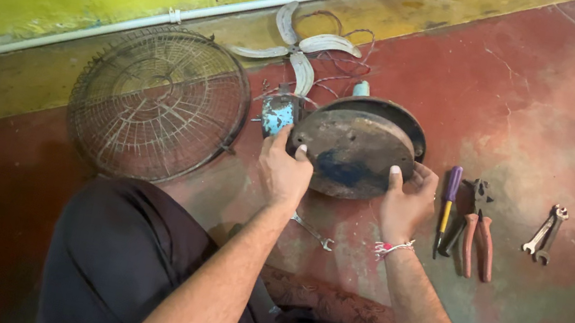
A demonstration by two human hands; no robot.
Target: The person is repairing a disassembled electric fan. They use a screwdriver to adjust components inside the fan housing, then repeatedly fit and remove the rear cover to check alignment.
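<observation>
- On a worn red floor beside a yellow wall, I hold a round metal fan base (351, 153) tilted up between both hands, its underside facing me.
- The base looks rusty brown, with a dark bluish stain low on its face and a thin raised rim (389, 110) showing behind it.
- My left hand (284, 173) grips its left edge, thumb pressed on the face; my right hand (405, 201) clasps the right edge, thumb up on the rim.
- A blue motor housing (279, 113) sits just beyond my left hand, touching the base's edge.
- Farther left lies a rusted wire fan guard (157, 105); beyond the base, pale fan blades (295, 46) and tangled wires (342, 66).
- Just right of my right hand lie a purple-handled screwdriver (448, 204) and red-handled pliers (479, 233); farther right, two spanners (544, 234).
- A small spanner (313, 233) lies between my wrists.
</observation>
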